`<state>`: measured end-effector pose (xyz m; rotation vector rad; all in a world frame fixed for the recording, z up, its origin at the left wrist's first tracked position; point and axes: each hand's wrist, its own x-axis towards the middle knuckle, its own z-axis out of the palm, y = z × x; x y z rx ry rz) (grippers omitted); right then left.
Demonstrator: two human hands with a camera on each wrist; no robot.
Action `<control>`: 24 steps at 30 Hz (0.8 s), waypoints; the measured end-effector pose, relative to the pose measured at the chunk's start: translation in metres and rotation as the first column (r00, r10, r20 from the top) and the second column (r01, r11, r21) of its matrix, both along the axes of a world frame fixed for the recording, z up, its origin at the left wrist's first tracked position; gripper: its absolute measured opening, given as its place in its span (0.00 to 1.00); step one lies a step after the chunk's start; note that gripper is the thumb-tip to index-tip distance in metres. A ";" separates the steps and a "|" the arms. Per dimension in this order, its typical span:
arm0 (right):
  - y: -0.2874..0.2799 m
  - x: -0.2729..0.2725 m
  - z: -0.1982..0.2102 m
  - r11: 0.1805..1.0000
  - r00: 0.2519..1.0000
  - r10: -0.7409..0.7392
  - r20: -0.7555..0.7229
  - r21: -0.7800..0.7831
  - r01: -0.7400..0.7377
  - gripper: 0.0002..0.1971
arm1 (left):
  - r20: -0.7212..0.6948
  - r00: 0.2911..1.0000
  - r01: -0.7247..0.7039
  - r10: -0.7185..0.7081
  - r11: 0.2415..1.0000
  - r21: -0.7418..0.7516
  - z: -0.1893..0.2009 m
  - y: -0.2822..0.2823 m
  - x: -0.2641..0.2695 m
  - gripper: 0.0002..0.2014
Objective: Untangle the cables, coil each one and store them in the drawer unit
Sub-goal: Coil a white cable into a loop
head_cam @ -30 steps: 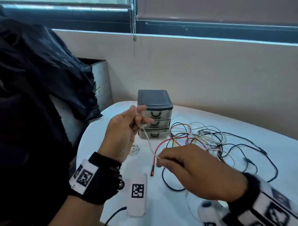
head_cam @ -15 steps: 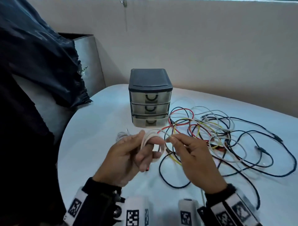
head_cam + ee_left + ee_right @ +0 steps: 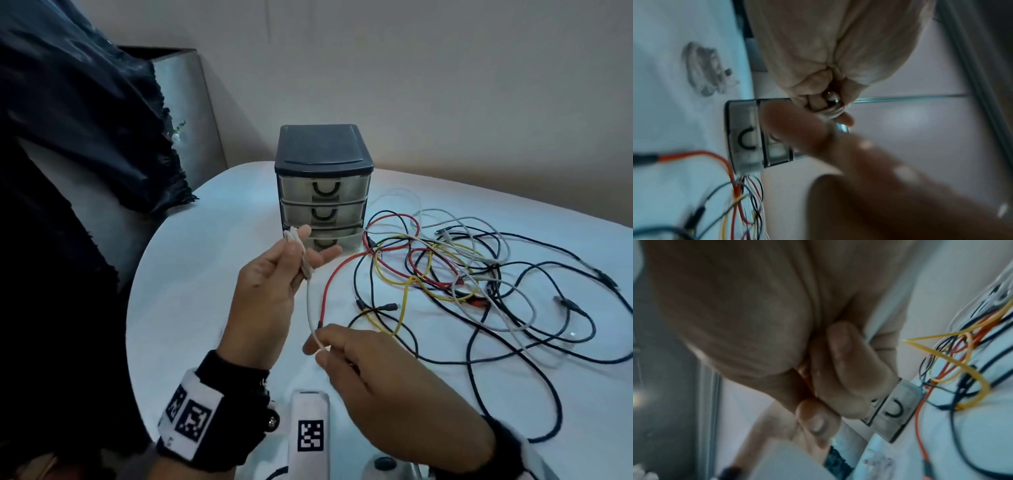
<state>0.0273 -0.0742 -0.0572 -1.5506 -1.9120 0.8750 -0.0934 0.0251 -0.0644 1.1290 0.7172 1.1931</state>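
A thin white cable [image 3: 309,301] runs between my two hands above the white table [image 3: 205,274]. My left hand [image 3: 310,251] is raised in front of the drawer unit [image 3: 323,185] and grips a small bundle of the cable's loops [image 3: 835,110] between thumb and fingers. Lower down, my right hand [image 3: 318,344] pinches the loose strand near its end. The grey-topped unit's three clear drawers are all closed. To its right, a tangle of red, yellow, black and white cables [image 3: 445,267] lies spread out.
A small clear coiled cable [image 3: 702,69] lies on the table left of the unit. Black cloth [image 3: 85,120] drapes over a metal box beyond the table's left edge. A white tagged device [image 3: 310,435] sits at the near edge. A wall stands close behind.
The hands were together at the loops; now my right hand has slid down and toward me along the white strand, while my left hand has lifted the bundle up before the drawers.
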 end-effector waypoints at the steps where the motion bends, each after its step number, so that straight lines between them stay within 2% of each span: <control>1: -0.003 0.002 0.006 1.000 1.000 0.005 -0.029 -0.005 -0.005 0.10 | -0.151 0.989 0.005 0.010 0.995 0.099 0.001 -0.002 -0.002 0.17; 2: -0.006 0.005 0.013 1.000 0.998 0.005 -0.065 0.008 -0.004 0.09 | -0.296 0.954 0.023 0.037 0.980 0.198 0.003 -0.005 -0.004 0.18; 4: -0.010 0.015 0.025 0.998 0.988 -0.028 -0.151 0.058 0.037 0.08 | -0.518 0.839 0.070 0.165 0.913 0.403 0.003 -0.008 -0.008 0.18; 6: -0.014 0.025 0.033 0.992 0.972 -0.077 -0.224 0.085 0.098 0.09 | -0.634 0.708 0.145 0.312 0.814 0.562 0.003 -0.014 -0.009 0.18; 8: -0.016 0.033 0.034 0.983 0.970 -0.107 -0.220 0.121 0.136 0.10 | -0.693 0.644 0.212 0.323 0.796 0.567 0.004 -0.020 -0.011 0.20; 10: -0.014 0.035 0.031 0.963 0.973 -0.153 -0.173 0.192 0.186 0.11 | -0.728 0.670 0.276 0.147 0.860 0.429 0.009 -0.023 -0.013 0.23; 11: -0.012 0.036 0.029 0.943 0.967 -0.188 -0.173 0.243 0.227 0.12 | -0.691 0.723 0.313 -0.006 0.894 0.320 0.012 -0.025 -0.015 0.24; 13: -0.006 0.038 0.025 0.884 0.935 -0.266 -0.235 0.327 0.334 0.10 | -0.469 0.837 0.387 -0.282 0.911 0.142 0.019 -0.027 -0.017 0.23; 15: 0.000 0.040 0.020 0.844 0.898 -0.322 -0.300 0.340 0.416 0.08 | -0.229 0.898 0.400 -0.377 0.915 0.062 0.019 -0.026 -0.015 0.19; 17: 0.004 0.038 0.013 0.850 0.875 -0.326 -0.359 0.293 0.437 0.09 | -0.022 0.938 0.344 -0.346 0.938 -0.051 0.016 -0.023 -0.010 0.18; 19: 0.007 0.035 0.006 0.869 0.863 -0.323 -0.388 0.240 0.434 0.11 | 0.175 0.951 0.287 -0.255 0.939 -0.189 0.012 -0.019 -0.006 0.18; 21: 0.010 0.027 -0.004 0.895 0.870 -0.329 -0.367 0.173 0.411 0.12 | 0.316 0.935 0.261 -0.163 0.918 -0.299 0.010 -0.017 -0.003 0.20; 24: 0.012 0.012 -0.016 0.923 0.879 -0.339 -0.334 0.062 0.379 0.11 | 0.446 0.893 0.246 -0.061 0.896 -0.370 0.009 -0.014 -0.004 0.22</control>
